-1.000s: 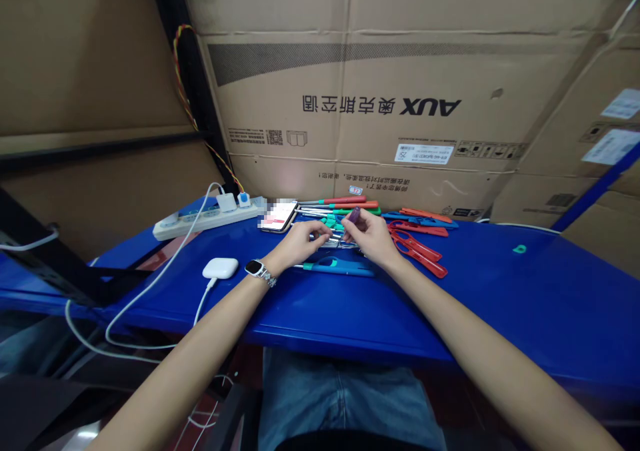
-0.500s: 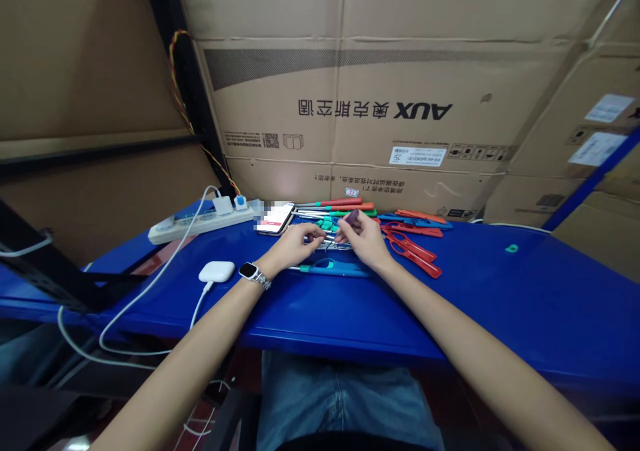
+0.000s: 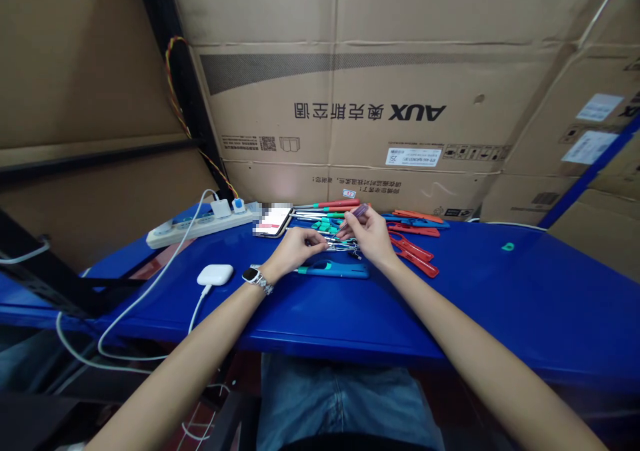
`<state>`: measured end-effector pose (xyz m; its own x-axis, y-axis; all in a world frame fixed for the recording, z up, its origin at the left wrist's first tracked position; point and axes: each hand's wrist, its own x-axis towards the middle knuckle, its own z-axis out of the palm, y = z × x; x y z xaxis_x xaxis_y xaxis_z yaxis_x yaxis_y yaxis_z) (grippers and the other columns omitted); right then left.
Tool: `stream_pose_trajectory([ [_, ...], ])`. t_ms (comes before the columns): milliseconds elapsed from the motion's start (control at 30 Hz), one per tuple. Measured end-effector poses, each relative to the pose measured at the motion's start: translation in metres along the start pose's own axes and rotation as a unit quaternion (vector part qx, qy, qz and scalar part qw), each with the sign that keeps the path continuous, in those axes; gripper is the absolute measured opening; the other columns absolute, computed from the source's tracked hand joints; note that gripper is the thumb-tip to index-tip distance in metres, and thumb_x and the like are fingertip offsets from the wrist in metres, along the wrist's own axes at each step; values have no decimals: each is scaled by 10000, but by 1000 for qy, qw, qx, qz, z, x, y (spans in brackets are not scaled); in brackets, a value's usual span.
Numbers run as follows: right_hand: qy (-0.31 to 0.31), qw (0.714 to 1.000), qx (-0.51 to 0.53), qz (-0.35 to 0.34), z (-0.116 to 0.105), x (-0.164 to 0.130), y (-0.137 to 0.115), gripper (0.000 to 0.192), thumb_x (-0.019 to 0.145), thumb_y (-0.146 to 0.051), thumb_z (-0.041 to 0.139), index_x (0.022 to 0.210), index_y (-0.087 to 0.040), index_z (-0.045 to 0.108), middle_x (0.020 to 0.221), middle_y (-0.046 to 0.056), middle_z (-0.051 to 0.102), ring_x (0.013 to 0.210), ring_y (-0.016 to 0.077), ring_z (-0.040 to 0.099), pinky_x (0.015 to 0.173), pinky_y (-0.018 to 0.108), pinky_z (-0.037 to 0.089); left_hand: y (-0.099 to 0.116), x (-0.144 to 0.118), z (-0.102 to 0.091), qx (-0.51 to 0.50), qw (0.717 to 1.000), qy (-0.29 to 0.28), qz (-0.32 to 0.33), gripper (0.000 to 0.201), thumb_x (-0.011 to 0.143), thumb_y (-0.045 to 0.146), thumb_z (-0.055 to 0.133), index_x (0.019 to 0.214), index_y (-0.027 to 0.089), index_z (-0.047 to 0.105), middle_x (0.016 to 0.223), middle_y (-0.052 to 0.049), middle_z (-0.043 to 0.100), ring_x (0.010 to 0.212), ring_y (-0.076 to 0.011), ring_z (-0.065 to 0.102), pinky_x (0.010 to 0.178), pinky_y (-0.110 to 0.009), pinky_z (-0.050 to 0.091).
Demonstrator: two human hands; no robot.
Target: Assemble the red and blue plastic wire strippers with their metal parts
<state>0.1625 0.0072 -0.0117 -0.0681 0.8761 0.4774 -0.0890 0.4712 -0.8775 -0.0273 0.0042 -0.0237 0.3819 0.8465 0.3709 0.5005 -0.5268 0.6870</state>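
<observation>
My right hand [image 3: 371, 239] grips a slim purple-handled tool [image 3: 358, 212] like a pen, its end slanting down toward my left fingertips. The kind of tip is too small to tell. My left hand [image 3: 297, 248], thumb and forefinger pinched together, holds something small that I cannot make out. Around the fingertips lie small green plastic parts [image 3: 326, 226] and thin metal pieces [image 3: 345, 244]. In front of the hands rests a blue long-necked lighter [image 3: 337, 269] with a green collar. Behind them are red-handled lighters [image 3: 340, 204] with metal necks.
Red casing halves [image 3: 417, 254] and blue and orange ones [image 3: 420, 219] lie to the right. A phone [image 3: 275, 219], a power strip [image 3: 200, 230] and a white earphone case [image 3: 215, 275] with a cable are on the left. Cardboard [image 3: 320, 71] walls the blue table [image 3: 475, 304]; a green piece [image 3: 508, 246] lies on it.
My right hand has tilted the purple-handled tool, so more of it shows. My left hand has shifted slightly, fingers still pinched. The view has moved a little.
</observation>
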Motion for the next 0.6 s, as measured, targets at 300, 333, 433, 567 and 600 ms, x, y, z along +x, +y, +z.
stream_pose_trajectory([
  [300,-21,1000,-4,10,-6,-2,-3,441,742,-586,713,790,-206,494,658,-8,660,521,151,665,516,280,587,4,-1,12,21,1000,19,8,246,843,377,624,800,157,725,764,-16,731,677,-167,607,641,-272,443],
  [333,-20,1000,-7,10,-8,-2,-5,440,751,-588,704,791,-207,490,659,-7,664,518,147,664,515,276,585,8,-1,14,19,1000,18,10,238,849,368,622,798,159,722,769,-16,731,688,-171,614,647,-274,448],
  [433,-13,1000,-23,6,-17,-5,-11,442,775,-606,671,800,-214,469,644,-18,658,492,138,651,490,263,570,20,1,18,37,999,-6,31,218,861,370,628,859,171,718,829,-28,730,759,-192,642,700,-292,474],
  [567,10,998,-61,2,-37,-9,-18,449,791,-629,636,780,-227,438,588,-39,623,423,132,611,401,236,502,33,5,25,102,989,-25,101,400,806,474,701,1076,182,659,1048,-88,679,958,-252,632,842,-364,492],
  [600,17,997,-73,2,-42,-10,-18,449,794,-632,630,772,-230,431,572,-43,612,405,130,598,381,232,481,35,6,28,113,985,-42,119,427,800,496,705,1087,185,649,1067,-95,664,980,-261,622,860,-378,490],
])
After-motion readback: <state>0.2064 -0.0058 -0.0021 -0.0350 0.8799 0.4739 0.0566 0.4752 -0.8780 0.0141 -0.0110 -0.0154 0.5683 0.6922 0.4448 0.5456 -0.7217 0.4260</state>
